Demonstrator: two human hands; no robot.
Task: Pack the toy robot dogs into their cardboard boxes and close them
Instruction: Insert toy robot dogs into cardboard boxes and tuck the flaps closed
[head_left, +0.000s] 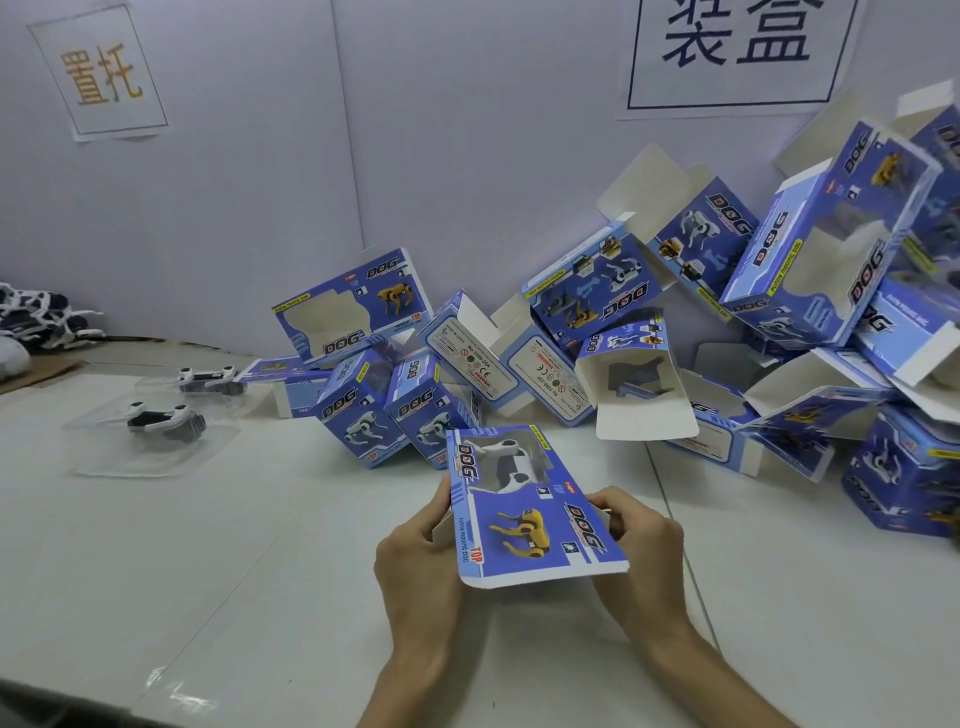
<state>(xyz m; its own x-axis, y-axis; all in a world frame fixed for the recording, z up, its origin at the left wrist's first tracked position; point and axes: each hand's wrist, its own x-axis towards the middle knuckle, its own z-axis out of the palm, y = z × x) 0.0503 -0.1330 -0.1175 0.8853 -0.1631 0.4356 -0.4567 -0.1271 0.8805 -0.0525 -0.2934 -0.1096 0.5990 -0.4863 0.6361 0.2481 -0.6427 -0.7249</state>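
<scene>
I hold a blue cardboard box (524, 509) above the table, its printed face up with a yellow dog picture. A white and black toy robot dog shows through its window at the far end. My left hand (421, 561) grips the box's left side, and my right hand (641, 545) pinches its right side near a flap. Two more toy robot dogs in clear plastic trays lie at the left: a near toy robot dog (161, 418) and a far toy robot dog (208, 379).
A heap of several empty blue boxes (810, 260) with open flaps leans against the back wall from centre to right. More toy dogs (41, 317) are piled at the far left. The white table (260, 545) carries it all.
</scene>
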